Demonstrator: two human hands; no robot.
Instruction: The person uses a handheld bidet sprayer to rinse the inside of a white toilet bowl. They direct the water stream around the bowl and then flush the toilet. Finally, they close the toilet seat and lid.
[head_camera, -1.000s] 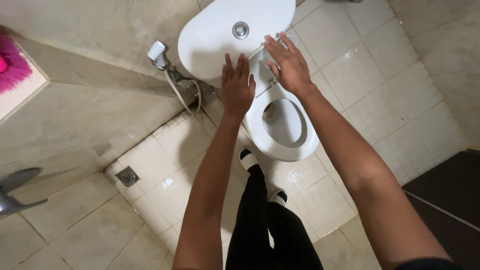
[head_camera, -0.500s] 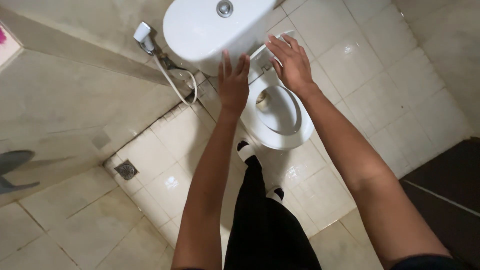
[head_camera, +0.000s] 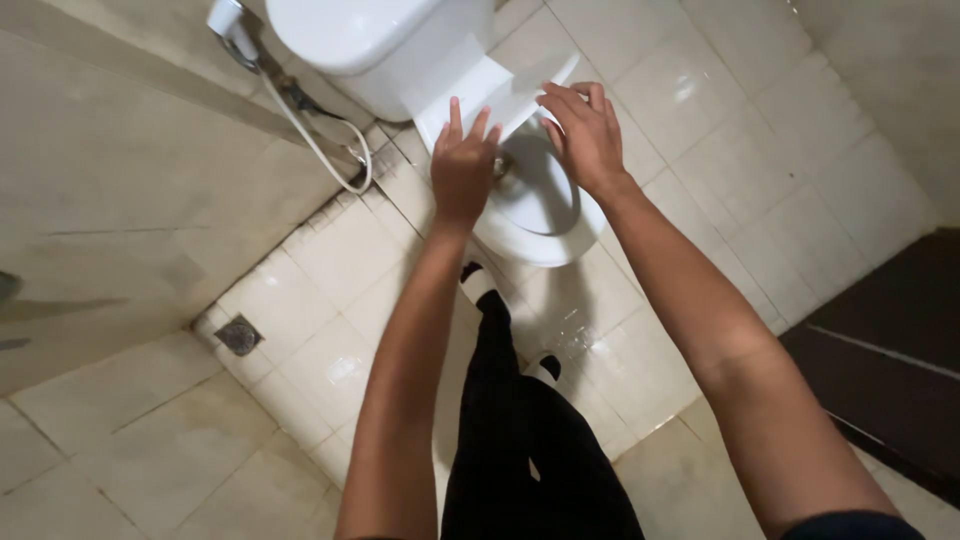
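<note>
Pale square floor tiles (head_camera: 300, 270) fill the head view, with a small drain (head_camera: 239, 334) at the left and a dark door panel (head_camera: 890, 350) at the right edge. At the top centre stands a white toilet (head_camera: 380, 40), its cistern cut off by the upper edge and its bowl (head_camera: 545, 215) reaching down towards the middle of the frame. A hose with a spray head (head_camera: 300, 110) hangs just left of the cistern. The raised seat and lid (head_camera: 480, 90) lie directly ahead of both hands, at the hinge end of the bowl, tilted with the free edge pointing to the upper right. The left hand (head_camera: 462, 170) has its fingers spread and extended, fingertips touching the lower left part of the seat. The right hand (head_camera: 585, 135) curls loosely over the seat's right edge; whether it truly grips is hard to tell. Both hands are equally near, one on each side. Black-trousered legs and white socks (head_camera: 480, 285) stand below the bowl.
</note>
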